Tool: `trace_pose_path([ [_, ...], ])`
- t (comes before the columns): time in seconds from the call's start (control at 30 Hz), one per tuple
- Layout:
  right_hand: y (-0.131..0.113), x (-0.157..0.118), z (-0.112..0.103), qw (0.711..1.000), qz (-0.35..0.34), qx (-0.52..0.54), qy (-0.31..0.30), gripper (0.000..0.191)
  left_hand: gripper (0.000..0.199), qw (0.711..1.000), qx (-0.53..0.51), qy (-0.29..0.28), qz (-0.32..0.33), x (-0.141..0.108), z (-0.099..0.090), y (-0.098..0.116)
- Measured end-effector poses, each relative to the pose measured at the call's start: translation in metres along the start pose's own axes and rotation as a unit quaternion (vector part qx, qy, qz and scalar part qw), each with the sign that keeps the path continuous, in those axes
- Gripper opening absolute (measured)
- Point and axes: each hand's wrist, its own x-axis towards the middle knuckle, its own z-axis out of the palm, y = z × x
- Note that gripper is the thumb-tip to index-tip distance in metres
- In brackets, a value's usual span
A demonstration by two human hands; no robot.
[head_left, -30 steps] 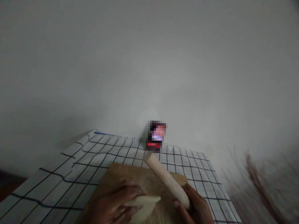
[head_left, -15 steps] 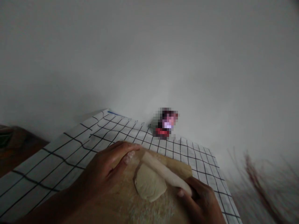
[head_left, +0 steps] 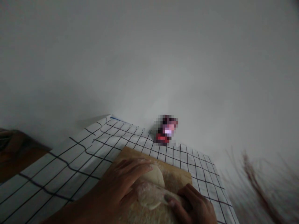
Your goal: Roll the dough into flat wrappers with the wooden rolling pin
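Wall [head_left: 149, 62] stands beyond the board [head_left: 128, 153]. Checked cloth [head_left: 130, 132] spreads out from under the board; blurred twigs [head_left: 254, 183] show well to the board's right. Over the board are two hands. The right hand [head_left: 196, 200] is closed on the right end of the pin [head_left: 158, 190]; the left hand [head_left: 123, 179] lays its fingers over the dough [head_left: 156, 175], and whether it also grips the pin I cannot tell. A pixelated thing [head_left: 166, 130] is beyond the board. The dough lies on the board between the hands, partly under the left, showing on the far and near sides of the pin.

Half a second ago the pin lay along the dough's far right side, and the left hand was off the dough, at the board's left edge.

Counted: one board, one cloth, two hands, one pin, one pixelated thing, one piece of dough.
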Motion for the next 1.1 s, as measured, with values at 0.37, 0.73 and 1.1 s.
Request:
trace_pose_path([
  [0.37,-0.004,0.001,-0.003,1.0,0.015,-0.017,-0.014,0.041,0.017,0.998,0.037,0.046,0.007,0.004,0.013,-0.011],
  [0.73,-0.019,0.0,0.002,1.0,0.011,0.025,0.003,0.037,0.027,0.999,-0.012,0.024,-0.045,0.005,0.011,0.001],
  [1.1,-0.019,0.0,-0.001,0.999,-0.014,0.045,-0.019,0.033,0.028,0.986,-0.075,0.015,-0.146,0.004,-0.003,0.009],
])
